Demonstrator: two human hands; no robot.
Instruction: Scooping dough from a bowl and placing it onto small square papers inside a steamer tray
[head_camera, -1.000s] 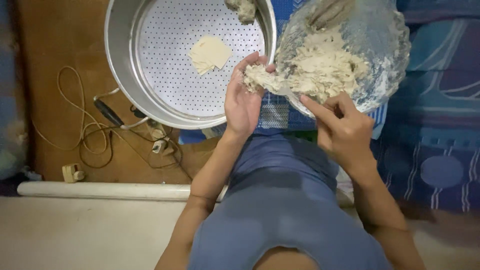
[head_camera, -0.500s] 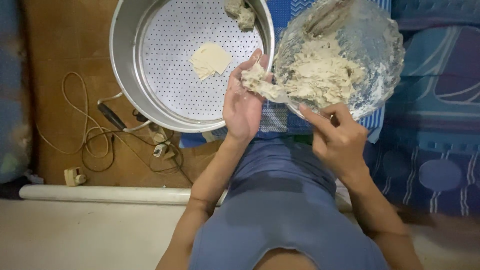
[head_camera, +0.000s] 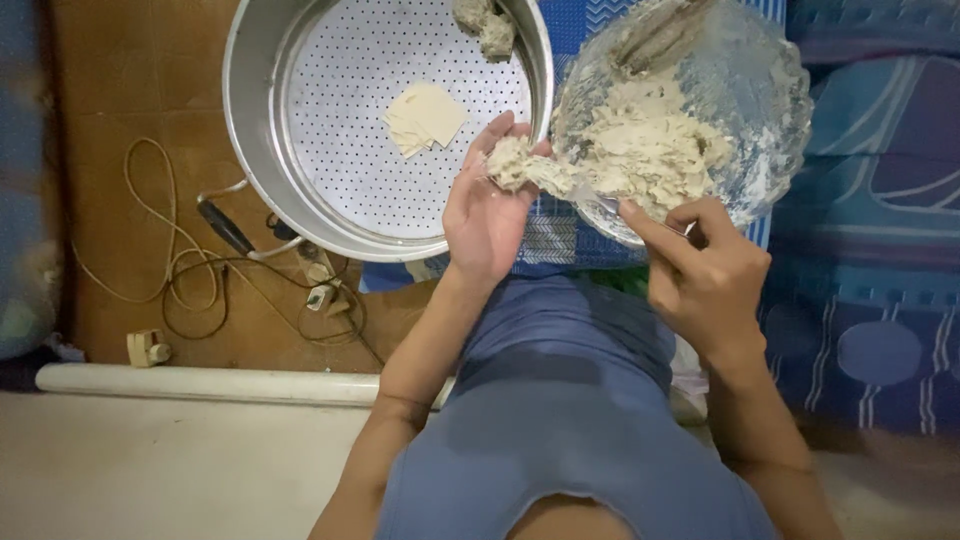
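The left hand (head_camera: 487, 215) lies palm up, fingers loosely cupped around a lump of pale filling (head_camera: 512, 165), beside the glass bowl (head_camera: 770, 120). The right hand (head_camera: 705, 275), fingers closed, pinches a spoon (head_camera: 600, 203) touching that lump. Square wrappers (head_camera: 425, 117) rest in the perforated steamer tray (head_camera: 330, 150).

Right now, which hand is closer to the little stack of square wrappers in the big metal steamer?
Left. The left hand is open beside the steamer near the wrappers, cradling filling. The right hand grips a spoon at the glass bowl.
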